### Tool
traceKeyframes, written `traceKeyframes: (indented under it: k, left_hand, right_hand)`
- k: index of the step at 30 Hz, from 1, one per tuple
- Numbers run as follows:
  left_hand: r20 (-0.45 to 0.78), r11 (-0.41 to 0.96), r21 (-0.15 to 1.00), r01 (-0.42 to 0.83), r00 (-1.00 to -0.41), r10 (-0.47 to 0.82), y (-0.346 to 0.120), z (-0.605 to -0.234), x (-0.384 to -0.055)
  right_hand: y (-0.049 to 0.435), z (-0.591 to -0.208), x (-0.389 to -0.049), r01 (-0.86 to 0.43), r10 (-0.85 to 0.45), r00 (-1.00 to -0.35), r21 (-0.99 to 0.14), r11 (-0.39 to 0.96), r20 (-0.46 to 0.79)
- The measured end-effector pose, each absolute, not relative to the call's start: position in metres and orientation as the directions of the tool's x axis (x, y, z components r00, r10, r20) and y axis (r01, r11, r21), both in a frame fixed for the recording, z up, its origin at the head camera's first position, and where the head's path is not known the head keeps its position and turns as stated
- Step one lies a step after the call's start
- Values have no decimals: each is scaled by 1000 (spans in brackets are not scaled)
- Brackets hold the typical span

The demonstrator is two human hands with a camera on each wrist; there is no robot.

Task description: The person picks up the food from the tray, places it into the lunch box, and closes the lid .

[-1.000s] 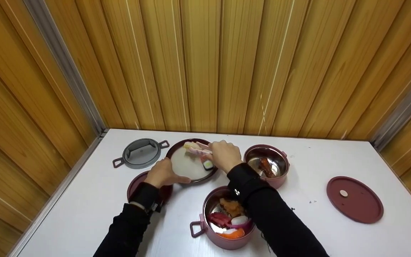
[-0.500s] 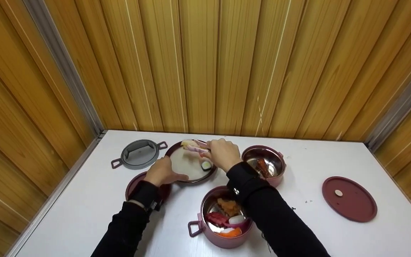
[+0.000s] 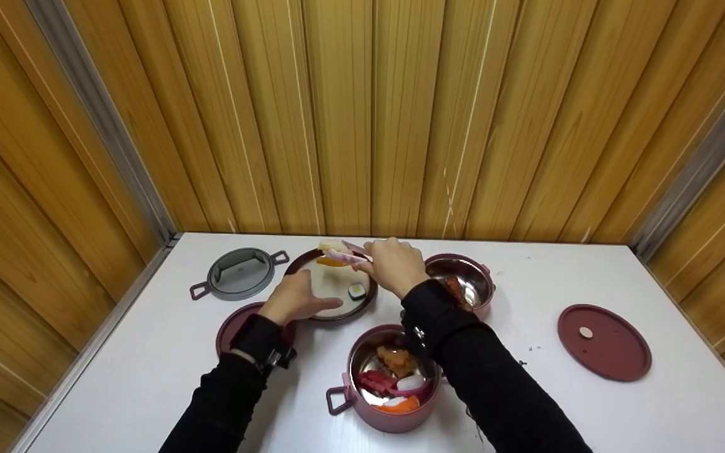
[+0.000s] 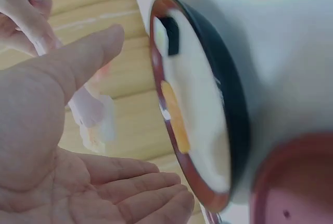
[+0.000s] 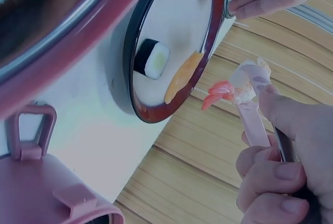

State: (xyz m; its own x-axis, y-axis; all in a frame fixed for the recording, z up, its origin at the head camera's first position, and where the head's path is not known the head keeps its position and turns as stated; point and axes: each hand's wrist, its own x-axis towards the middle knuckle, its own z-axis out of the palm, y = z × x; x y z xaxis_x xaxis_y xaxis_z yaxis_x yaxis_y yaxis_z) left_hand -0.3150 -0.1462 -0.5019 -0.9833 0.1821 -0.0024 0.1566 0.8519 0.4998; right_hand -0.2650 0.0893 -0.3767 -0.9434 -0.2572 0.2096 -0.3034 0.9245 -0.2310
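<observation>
My right hand (image 3: 397,267) grips pink tongs (image 5: 252,122) above the far side of a dark-rimmed plate (image 3: 337,286). Between the tongs' tips is a toy shrimp (image 5: 222,91) with a red tail and a pale body. On the plate lie a sushi roll (image 5: 154,60) with a black wrap and a flat orange piece (image 4: 174,117). My left hand (image 3: 296,299) holds nothing; its fingers are extended and its thumb spread by the plate's near left edge. In the head view the left forearm partly covers a dark red lid or dish (image 3: 233,327).
Near my right forearm stands a pink pot (image 3: 394,418) with several toy foods inside. Behind it is another pot (image 3: 479,289) holding a brown drumstick (image 3: 455,289). A grey lid (image 3: 241,275) lies back left, a red lid (image 3: 605,343) at right.
The tongs have risen off the plate with the shrimp, baring the orange piece below. My left hand stays by the plate; its thumb stands farther out. The head view has shifted slightly.
</observation>
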Motion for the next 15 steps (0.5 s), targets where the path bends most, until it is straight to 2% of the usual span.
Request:
traceKeyframes:
  k: [4, 7, 11, 15]
  left_hand:
    - [12, 827, 526, 197, -975, 224, -135, -491, -314]
    - [25, 827, 521, 210, -972, 232, -135, -516, -340]
    - [40, 849, 470, 242, -966, 254, -134, -534, -359]
    - [22, 851, 468, 239, -966, 259, -120, -497, -334]
  right_hand:
    - [92, -375, -264, -286, -235, -946, -236, 929, 222]
    - [94, -374, -264, -282, -229, -946, -239, 929, 228]
    - [99, -374, -265, -287, -235, -945, -236, 928, 225]
    - [106, -374, -265, -290, -236, -944, -244, 925, 230]
